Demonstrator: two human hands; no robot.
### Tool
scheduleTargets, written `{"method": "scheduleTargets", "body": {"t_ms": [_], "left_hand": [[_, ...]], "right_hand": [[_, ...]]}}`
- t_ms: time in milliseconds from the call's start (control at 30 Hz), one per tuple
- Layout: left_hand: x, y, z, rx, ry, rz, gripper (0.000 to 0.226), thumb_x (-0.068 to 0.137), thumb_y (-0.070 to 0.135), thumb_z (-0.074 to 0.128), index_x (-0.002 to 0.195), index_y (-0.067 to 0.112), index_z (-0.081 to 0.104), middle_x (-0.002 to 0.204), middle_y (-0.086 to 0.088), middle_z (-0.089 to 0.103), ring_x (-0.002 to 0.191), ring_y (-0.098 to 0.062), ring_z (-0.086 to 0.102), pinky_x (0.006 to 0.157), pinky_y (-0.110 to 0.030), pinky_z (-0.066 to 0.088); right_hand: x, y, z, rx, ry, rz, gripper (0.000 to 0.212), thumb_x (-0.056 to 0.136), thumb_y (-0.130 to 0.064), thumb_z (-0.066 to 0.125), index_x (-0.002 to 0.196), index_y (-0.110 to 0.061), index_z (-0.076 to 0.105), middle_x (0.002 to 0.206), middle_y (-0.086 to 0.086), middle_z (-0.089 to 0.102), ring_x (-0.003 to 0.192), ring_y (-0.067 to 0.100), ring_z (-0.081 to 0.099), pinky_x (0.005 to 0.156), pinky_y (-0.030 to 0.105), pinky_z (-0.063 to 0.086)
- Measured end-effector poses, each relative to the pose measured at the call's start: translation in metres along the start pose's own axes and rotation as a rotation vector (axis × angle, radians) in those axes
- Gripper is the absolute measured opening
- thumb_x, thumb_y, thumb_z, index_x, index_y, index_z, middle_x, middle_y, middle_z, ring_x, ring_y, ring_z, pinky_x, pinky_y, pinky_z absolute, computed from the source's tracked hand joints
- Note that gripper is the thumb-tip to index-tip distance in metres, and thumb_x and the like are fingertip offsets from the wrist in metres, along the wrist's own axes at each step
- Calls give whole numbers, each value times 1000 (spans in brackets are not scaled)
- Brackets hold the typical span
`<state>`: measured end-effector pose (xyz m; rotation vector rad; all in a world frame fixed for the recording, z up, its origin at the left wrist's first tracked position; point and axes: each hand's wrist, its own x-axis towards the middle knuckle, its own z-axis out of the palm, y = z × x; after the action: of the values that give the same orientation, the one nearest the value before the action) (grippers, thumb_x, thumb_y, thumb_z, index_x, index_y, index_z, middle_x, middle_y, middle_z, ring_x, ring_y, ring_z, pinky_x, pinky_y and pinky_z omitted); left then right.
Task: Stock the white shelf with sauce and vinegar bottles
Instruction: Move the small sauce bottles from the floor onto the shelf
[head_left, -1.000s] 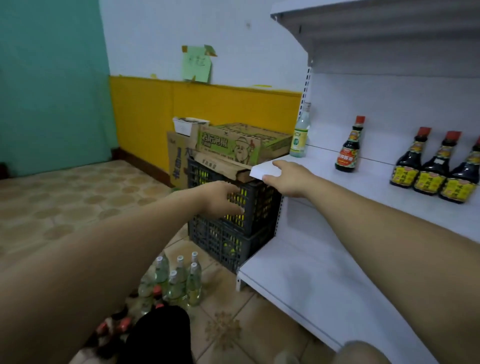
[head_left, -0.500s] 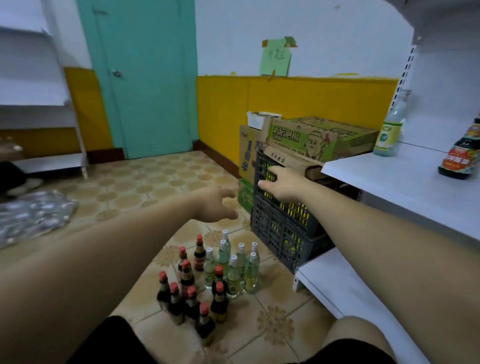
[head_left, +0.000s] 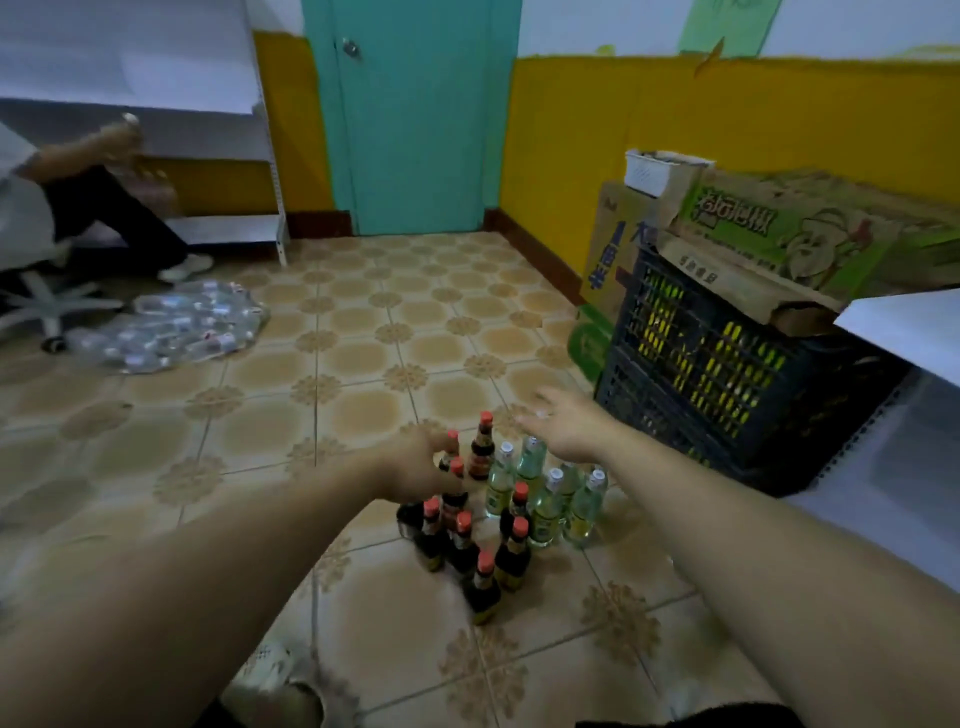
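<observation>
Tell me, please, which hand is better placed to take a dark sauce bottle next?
Left. The left hand is at the necks of the dark sauce bottles, while the right hand hovers open above the clear vinegar bottles beside them.

Teal door (head_left: 415, 119) in the far wall, round knob (head_left: 351, 48) near its left edge. Wall to its right has a yellow lower band (head_left: 571, 114) and white above, with a green paper note (head_left: 727, 26) cut off by the frame top. Patterned tan tile floor (head_left: 363, 353).

Right: dark plastic crate (head_left: 717, 374) with cardboard boxes (head_left: 779, 244) stacked on top and a small white basket (head_left: 660, 169) at the rear.

Left: wrapped pack of clear bottles (head_left: 182, 325) lying on the floor. Seated person (head_left: 104, 208) in dark trousers, blurred, with a white chair base (head_left: 41, 306) below.
</observation>
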<state>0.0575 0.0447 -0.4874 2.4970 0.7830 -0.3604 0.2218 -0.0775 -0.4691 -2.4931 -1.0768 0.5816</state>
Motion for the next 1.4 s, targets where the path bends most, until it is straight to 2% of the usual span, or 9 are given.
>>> {"method": "scheduleTargets", "body": {"t_ms": [133, 267, 467, 633, 867, 967, 1100, 1267, 1400], "left_hand": [[43, -30, 46, -36, -124, -56, 67, 87, 45, 61, 145, 22, 36, 145, -8, 43, 127, -27, 44, 102, -35, 39], [90, -53, 101, -130, -262, -91, 67, 90, 34, 61, 147, 17, 30, 150, -8, 35, 133, -27, 38, 104, -33, 36], [161, -82, 177, -154, -395, -163, 77, 89, 33, 64, 151, 20, 20, 155, -6, 26, 139, -25, 31, 108, -32, 31], [209, -101, 225, -164, -478, -208, 83, 89, 33, 64, 152, 19, 14, 157, -7, 21, 140, -26, 29, 108, -32, 30], [241, -114, 261, -196, -537, -228, 85, 88, 31, 65, 153, 19, 12, 158, -7, 20, 141, -26, 28, 109, -31, 30], [243, -113, 263, -202, -547, -217, 86, 88, 29, 66, 153, 18, 11, 158, -7, 20, 140, -26, 30, 109, -32, 31], [236, -106, 245, -200, -485, -150, 93, 83, 25, 72, 152, 20, 11, 156, -7, 24, 138, -26, 32, 108, -32, 32], [199, -89, 194, -324, -362, -22, 108, 78, 25, 77, 153, 22, 0, 159, -2, 17, 143, -23, 24, 108, -27, 29], [149, -64, 143, -606, -183, 83, 116, 75, 18, 79, 145, 49, -8, 154, 6, 26, 135, -19, 39, 100, -32, 45]], "right_hand": [[33, 20, 56, 8, -139, 18, 66, 98, -45, 48, 154, -20, 23, 158, 5, 29, 137, 28, 38, 104, 33, 35], [67, 59, 126, 68, -261, 96, 66, 96, -45, 52, 151, -17, 29, 154, 5, 35, 135, 25, 41, 103, 31, 39], [108, 108, 206, 143, -398, 198, 68, 95, -42, 55, 151, -16, 28, 154, 8, 35, 138, 27, 37, 110, 37, 35], [133, 137, 257, 126, -507, 226, 67, 93, -28, 61, 150, -18, 29, 152, 10, 33, 136, 30, 37, 106, 35, 34], [155, 156, 297, 38, -491, 137, 39, 92, -23, 62, 129, -21, 50, 128, 8, 53, 114, 31, 52, 94, 38, 45], [153, 157, 298, 60, -464, 109, 29, 94, -27, 57, 121, -19, 48, 117, 7, 57, 107, 31, 55, 87, 41, 47], [140, 146, 266, 240, -382, 128, 21, 98, -29, 51, 115, -20, 45, 105, -2, 49, 101, 24, 52, 82, 37, 43], [115, 104, 184, 366, -112, 0, 10, 99, -30, 50, 104, -25, 42, 93, -8, 49, 88, 12, 49, 66, 23, 35], [96, 57, 104, 464, 145, -51, 16, 100, -38, 46, 109, -24, 48, 99, -6, 55, 95, 14, 54, 76, 29, 39]]}}
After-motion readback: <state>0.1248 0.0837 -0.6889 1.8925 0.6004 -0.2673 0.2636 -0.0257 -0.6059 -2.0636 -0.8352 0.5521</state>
